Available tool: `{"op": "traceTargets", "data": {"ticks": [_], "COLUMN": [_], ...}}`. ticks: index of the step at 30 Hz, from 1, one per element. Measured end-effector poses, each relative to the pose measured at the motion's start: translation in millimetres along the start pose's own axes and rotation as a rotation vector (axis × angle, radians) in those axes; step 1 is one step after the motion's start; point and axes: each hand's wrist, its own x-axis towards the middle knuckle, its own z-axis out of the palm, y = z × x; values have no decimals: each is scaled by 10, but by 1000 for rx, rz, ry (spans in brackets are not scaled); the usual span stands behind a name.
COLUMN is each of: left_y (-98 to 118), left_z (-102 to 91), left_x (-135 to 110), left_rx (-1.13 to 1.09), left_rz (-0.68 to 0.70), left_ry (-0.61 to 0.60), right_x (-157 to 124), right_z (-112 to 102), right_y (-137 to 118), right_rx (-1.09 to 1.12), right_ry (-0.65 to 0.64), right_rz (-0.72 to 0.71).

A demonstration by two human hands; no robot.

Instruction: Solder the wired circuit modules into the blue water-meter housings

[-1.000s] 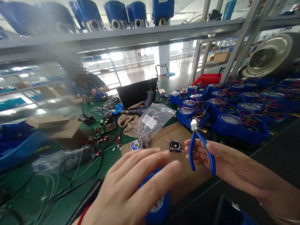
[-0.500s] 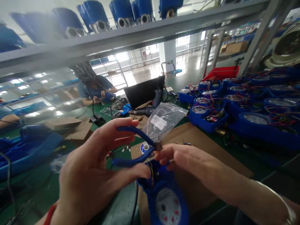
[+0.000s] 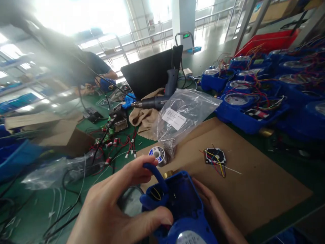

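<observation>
My left hand (image 3: 114,206) is closed round blue-handled pliers (image 3: 157,176), whose jaws are hidden over the open compartment of a blue water meter (image 3: 186,189). Its thumb lies along the meter's left side. A thin yellow wire shows inside the compartment, and a brass fitting (image 3: 168,174) sticks out at the far end. My right hand (image 3: 215,210) grips the meter's right side, most of its fingers hidden behind the housing. Part of the round dial (image 3: 189,238) shows at the bottom edge.
On the cardboard sheet (image 3: 248,186) lies a small black circuit board (image 3: 215,156) with coloured wires. Beyond it are a solder spool (image 3: 156,155), a plastic bag (image 3: 185,112) and a heat gun (image 3: 152,102). Several wired meters (image 3: 238,101) stand right. A co-worker (image 3: 99,67) sits across.
The view has tilted down and the shelf has left it. My right hand has moved from the pliers' jaws to the meter. The pliers' head is now down at the compartment.
</observation>
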Motion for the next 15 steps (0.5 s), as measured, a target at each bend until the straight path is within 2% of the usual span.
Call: {"op": "traceTargets", "data": {"ticks": [7, 11, 15], "left_y": [-47, -8, 27], "left_z": [23, 21, 19], "left_x": [-32, -17, 1], "left_rx": [55, 105, 200], "left_rz": [3, 22, 35], "left_ry": [-33, -68, -55], "right_x": [-3, 21, 62], "right_z": [-51, -70, -101], "right_y": [145, 184, 198], "right_rx": [69, 106, 98], "right_ry": [13, -75, -140], "right_rz": [45, -3, -33]}}
